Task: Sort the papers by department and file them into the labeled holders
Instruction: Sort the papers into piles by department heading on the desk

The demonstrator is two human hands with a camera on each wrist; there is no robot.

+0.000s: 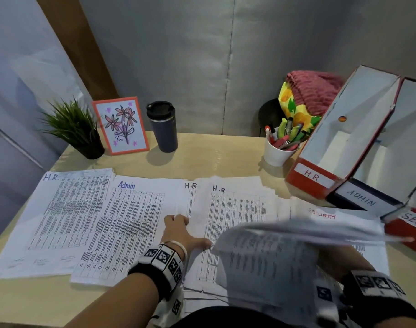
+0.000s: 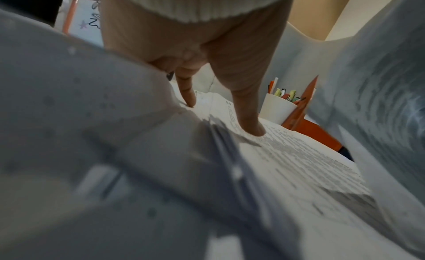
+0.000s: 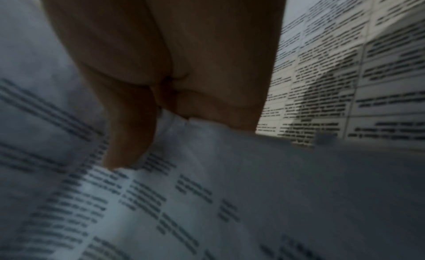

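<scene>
Left hand (image 1: 181,229) presses straight fingers flat on the fanned white printed papers (image 1: 235,209) at desk centre, right hand (image 3: 161,85) pinches a lifted blurred sheet (image 1: 273,256) at 4 o'clock; risk: neighbouring sheets drag along, misfiling into the red cardboard HR holder (image 1: 311,178) at 2 o'clock.

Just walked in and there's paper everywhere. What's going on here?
A person is sorting papers by department. The left hand presses flat on an HR pile, while the right hand lifts a blurred sheet. Piles marked HR, Admin and Security cover the desk. The holders stand at the right.
</scene>
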